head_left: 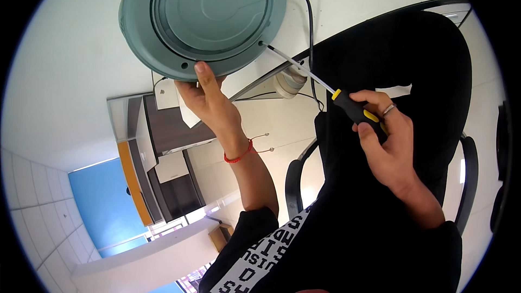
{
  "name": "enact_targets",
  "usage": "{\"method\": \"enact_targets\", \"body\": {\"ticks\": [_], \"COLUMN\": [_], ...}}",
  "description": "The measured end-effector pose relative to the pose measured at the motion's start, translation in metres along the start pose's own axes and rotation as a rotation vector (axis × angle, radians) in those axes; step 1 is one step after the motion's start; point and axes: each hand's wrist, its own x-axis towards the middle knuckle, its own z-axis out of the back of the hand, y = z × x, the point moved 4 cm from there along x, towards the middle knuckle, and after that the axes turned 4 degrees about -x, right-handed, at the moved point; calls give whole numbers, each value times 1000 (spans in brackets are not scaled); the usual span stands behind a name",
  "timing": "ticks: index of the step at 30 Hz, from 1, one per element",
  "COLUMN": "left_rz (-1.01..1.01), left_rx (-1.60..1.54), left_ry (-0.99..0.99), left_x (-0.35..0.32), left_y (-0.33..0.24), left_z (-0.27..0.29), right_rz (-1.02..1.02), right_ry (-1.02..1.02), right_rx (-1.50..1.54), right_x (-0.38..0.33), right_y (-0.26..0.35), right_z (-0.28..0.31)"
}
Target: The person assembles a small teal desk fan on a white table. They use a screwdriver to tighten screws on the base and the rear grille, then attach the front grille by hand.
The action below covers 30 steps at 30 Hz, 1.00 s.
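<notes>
Grey-green round housing point(203, 19) lies on the white table point(70, 54), looks rigid, light moulded plastic, best held at its rim | left hand point(209, 100) grip pinching that rim | right hand point(382, 141) grip wrapped round screwdriver point(325, 87), tip at rim screw hole | no containers seen.

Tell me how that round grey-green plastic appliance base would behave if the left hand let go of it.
The round grey-green plastic base looks stiff and probably fairly light, since the left hand steadies it by the rim alone. Being round, it could turn or slide under the black-and-yellow screwdriver that the right hand presses in.
</notes>
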Motion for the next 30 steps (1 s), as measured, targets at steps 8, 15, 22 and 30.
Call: {"method": "enact_targets", "body": {"ticks": [8, 15, 22, 30], "left_rz": [4, 22, 18, 2], "left_rx": [-14, -32, -21, -41], "left_ry": [-9, -5, -15, -8], "left_x": [0, 0, -3, -2], "left_y": [5, 6, 6, 5], "left_z": [3, 3, 3, 0], "right_rz": [-21, 4, 32, 73], "right_ry": [21, -25, 7, 24], "right_rx": [-17, -13, -181, -305], "right_x": [3, 6, 12, 20], "right_y": [-1, 4, 18, 36], "right_z": [-2, -5, -2, -4]}}
